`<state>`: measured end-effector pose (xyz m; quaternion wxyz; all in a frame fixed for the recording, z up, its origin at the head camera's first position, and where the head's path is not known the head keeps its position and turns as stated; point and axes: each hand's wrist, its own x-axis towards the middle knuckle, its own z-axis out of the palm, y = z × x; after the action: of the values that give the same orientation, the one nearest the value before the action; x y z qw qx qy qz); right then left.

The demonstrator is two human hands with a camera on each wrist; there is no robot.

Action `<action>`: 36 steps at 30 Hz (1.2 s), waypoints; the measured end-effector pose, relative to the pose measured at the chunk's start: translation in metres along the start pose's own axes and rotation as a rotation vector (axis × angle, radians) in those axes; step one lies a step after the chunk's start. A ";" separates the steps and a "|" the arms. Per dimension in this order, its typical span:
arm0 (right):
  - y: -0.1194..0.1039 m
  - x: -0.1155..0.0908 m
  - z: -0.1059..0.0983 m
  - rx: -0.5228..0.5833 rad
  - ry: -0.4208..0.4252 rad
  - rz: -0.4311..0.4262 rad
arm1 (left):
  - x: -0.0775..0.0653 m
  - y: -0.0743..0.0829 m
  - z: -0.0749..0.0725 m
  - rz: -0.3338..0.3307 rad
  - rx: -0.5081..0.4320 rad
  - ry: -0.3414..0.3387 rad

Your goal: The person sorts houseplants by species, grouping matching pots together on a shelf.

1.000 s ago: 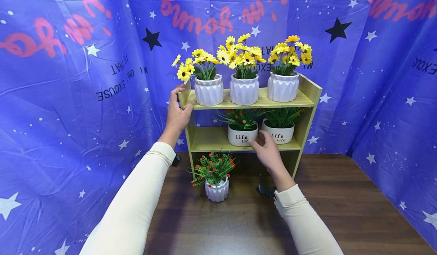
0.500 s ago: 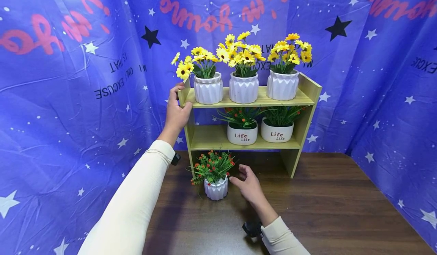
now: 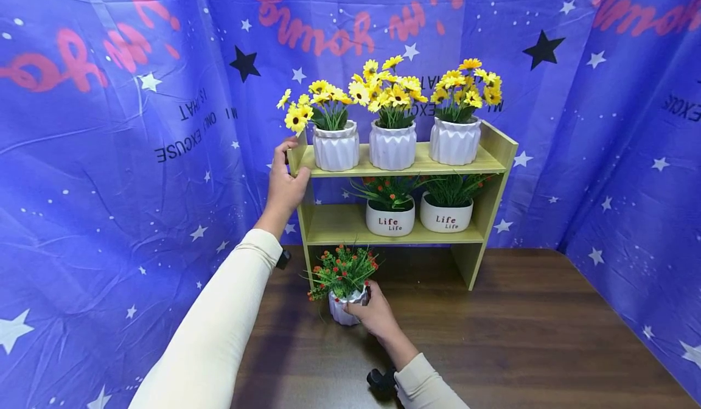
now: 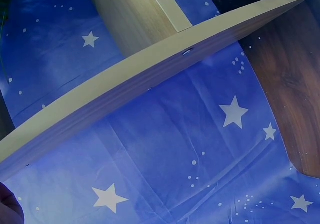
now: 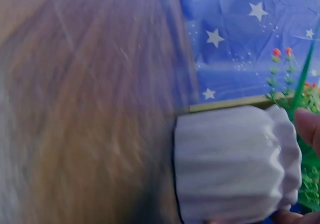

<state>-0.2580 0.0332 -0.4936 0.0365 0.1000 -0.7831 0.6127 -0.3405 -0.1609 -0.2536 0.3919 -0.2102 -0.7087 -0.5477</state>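
My left hand (image 3: 286, 184) grips the top left side panel of a small wooden shelf (image 3: 394, 240), thumb at the front edge. In the left wrist view, only a bit of that hand (image 4: 9, 206) shows beside the panel (image 4: 120, 76). On the table, before the shelf's lower left, stands a potted plant (image 3: 342, 272) with red blooms in a white fluted pot. My right hand (image 3: 378, 314) holds this pot at its right side, thumb in front. The right wrist view has the pot (image 5: 227, 164) up close, with thumb and fingers on opposite sides near its rim.
Three white pots of yellow flowers (image 3: 392, 144) stand on the top shelf. Two white "Life" planters (image 3: 390, 221) (image 3: 446, 217) sit on the middle shelf, towards the right. A blue star-printed curtain (image 3: 181, 214) surrounds the brown wooden table (image 3: 526, 324).
My right hand has left the right-hand planters on the middle shelf, moved down and left, and taken hold of the red-flowered plant's pot. My left hand stays on the shelf panel.
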 end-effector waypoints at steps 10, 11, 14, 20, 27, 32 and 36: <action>0.005 0.001 0.015 -0.022 0.100 -0.006 | 0.001 -0.011 0.000 -0.043 0.022 -0.011; 0.006 0.002 0.015 -0.029 0.103 -0.011 | 0.001 -0.011 0.000 -0.042 0.025 -0.010; 0.009 0.002 0.014 -0.050 0.094 -0.004 | 0.000 -0.010 -0.001 -0.049 0.033 -0.008; 0.009 0.004 0.010 -0.092 0.072 -0.014 | 0.001 -0.010 -0.001 -0.053 0.030 -0.010; 0.002 0.002 0.001 -0.150 0.091 -0.011 | -0.006 0.013 0.000 -0.050 -0.006 -0.021; -0.021 -0.007 -0.012 -0.149 0.065 -0.050 | -0.007 0.014 -0.001 -0.067 0.000 -0.025; -0.045 -0.010 -0.022 -0.123 0.073 -0.097 | 0.001 -0.009 0.000 -0.060 0.004 -0.019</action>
<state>-0.2407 0.0455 -0.4467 0.1008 0.1128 -0.8117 0.5642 -0.3471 -0.1641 -0.2581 0.3689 -0.1933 -0.7194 -0.5559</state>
